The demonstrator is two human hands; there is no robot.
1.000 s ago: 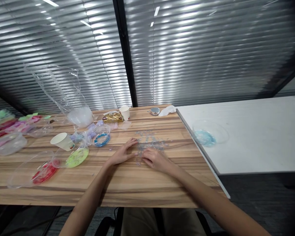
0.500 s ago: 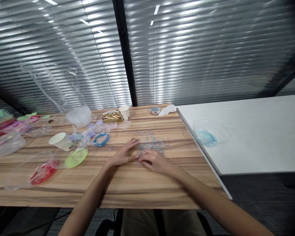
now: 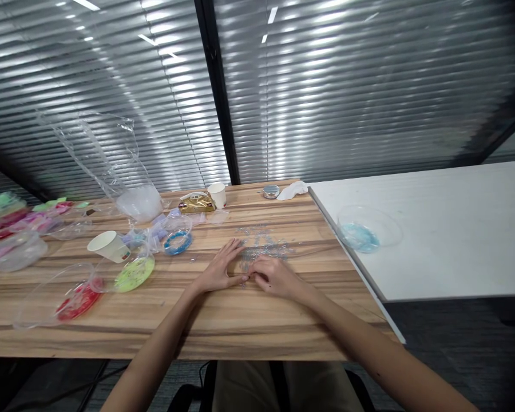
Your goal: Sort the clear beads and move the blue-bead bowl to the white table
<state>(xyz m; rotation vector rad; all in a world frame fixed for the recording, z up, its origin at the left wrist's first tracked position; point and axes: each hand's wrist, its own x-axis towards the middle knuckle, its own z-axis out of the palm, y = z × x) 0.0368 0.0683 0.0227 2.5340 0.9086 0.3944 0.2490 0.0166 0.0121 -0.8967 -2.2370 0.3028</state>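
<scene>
Small clear, glittering pieces (image 3: 266,247) lie spread on the wooden table (image 3: 249,326) in front of me. My left hand (image 3: 220,268) rests at their left edge, fingers apart, its thumb pointing toward the other hand. On the near side of the pieces, my right hand (image 3: 277,277) has its thumb and fingers pinched together at the left thumb's tip. Whatever the pinch holds is too small to name.
Dishes with red (image 3: 79,300), yellow-green (image 3: 134,276) and blue contents (image 3: 177,243) stand left, near a tipped paper cup (image 3: 109,246). Behind are a gold packet (image 3: 196,202), an upright cup (image 3: 217,195) and a round tin (image 3: 270,191). A light-blue dish (image 3: 360,237) lies right.
My right hand has shifted slightly right, and its fingers look more tightly drawn together. My left hand has moved a little to the right.
</scene>
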